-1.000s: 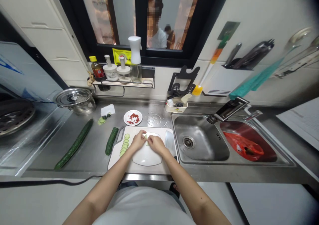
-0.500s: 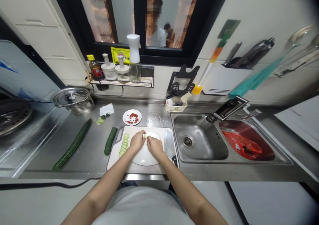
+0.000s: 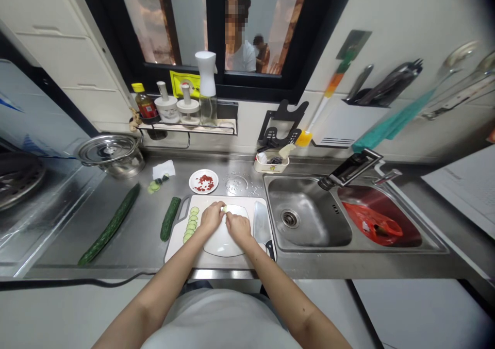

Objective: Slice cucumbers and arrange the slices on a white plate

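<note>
Both hands meet over the far edge of a white plate point(image 3: 224, 243), which lies on the cutting board point(image 3: 247, 263). My left hand point(image 3: 212, 218) has its fingers closed on a small pale-green cucumber slice point(image 3: 224, 209). My right hand point(image 3: 237, 226) is closed close beside it, its fingertips pinching at the same slice. A row of overlapping cucumber slices point(image 3: 191, 227) lies on the board left of my left hand. To the right of my right hand rests a knife point(image 3: 262, 222), blade flat on the board.
A cut cucumber point(image 3: 170, 218) and a long whole cucumber point(image 3: 110, 225) lie on the counter at left. Behind the board stands a small dish point(image 3: 193, 182) of chopped red pieces. A steel pot point(image 3: 129, 164) is at far left; the double sink point(image 3: 309, 244) is at right.
The hands stay together over the plate's far edge, with only slight finger movement around the cucumber slice. The whole view has shifted slightly.
</note>
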Motion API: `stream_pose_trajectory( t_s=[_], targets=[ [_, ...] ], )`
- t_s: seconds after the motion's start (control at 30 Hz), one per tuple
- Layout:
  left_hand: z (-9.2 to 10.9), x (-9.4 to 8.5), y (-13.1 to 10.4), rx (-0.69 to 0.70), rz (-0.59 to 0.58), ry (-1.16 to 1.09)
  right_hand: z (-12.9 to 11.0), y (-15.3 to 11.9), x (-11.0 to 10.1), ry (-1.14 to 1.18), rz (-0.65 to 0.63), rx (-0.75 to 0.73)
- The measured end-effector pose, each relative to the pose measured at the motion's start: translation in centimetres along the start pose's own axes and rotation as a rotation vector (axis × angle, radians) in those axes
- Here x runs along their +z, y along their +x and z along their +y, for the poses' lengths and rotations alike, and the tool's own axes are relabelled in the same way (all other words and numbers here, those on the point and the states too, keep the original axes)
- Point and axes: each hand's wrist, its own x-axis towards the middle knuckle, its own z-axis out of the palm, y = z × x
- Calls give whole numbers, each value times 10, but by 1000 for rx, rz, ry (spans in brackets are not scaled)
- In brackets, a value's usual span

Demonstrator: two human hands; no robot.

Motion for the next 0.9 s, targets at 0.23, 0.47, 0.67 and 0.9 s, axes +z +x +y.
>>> stream_pose_trajectory(
  t_s=[0.23, 0.47, 0.67, 0.9],
  targets=[
    [1, 0, -1, -7, -1, 8, 0, 0, -2, 1, -13, -4],
    [2, -2, -1, -20, -12, -16, 1, 0, -3, 9, 0, -1],
    [5, -9, -4, -42, 7, -50, 3, -4, -8, 67, 0, 60],
    [2, -13, -23, -44, 84, -122, 2, -17, -13, 126, 9, 101]
  ],
)
